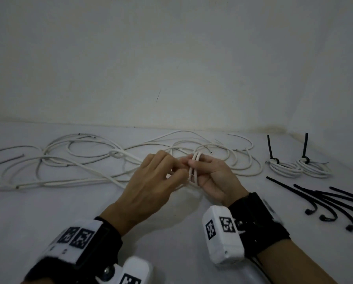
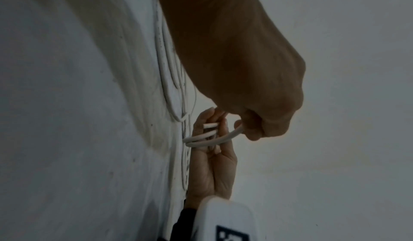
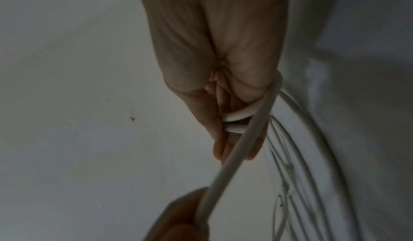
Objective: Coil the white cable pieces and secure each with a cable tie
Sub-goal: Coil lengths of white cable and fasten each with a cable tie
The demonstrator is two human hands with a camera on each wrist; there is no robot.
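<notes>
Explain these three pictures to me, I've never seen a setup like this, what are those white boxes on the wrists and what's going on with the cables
No machine here: a person works bare-handed. The white boxes are wrist cameras; the wide picture comes from a head camera, the two dim close-ups from the wrists. The right hand holds a few loops of white cable; the left hand pinches the same cable. Loose cable sprawls over the white surface. At the right lie two finished coils with black ties, and spare black cable ties.

Dim light here: a plain pale wall (image 1: 171, 58) with a thin dark scratch (image 1: 158, 96) rises behind a white cloth-covered surface (image 1: 48, 206), yellowish staining (image 1: 273, 128) along their right-hand seam.
</notes>
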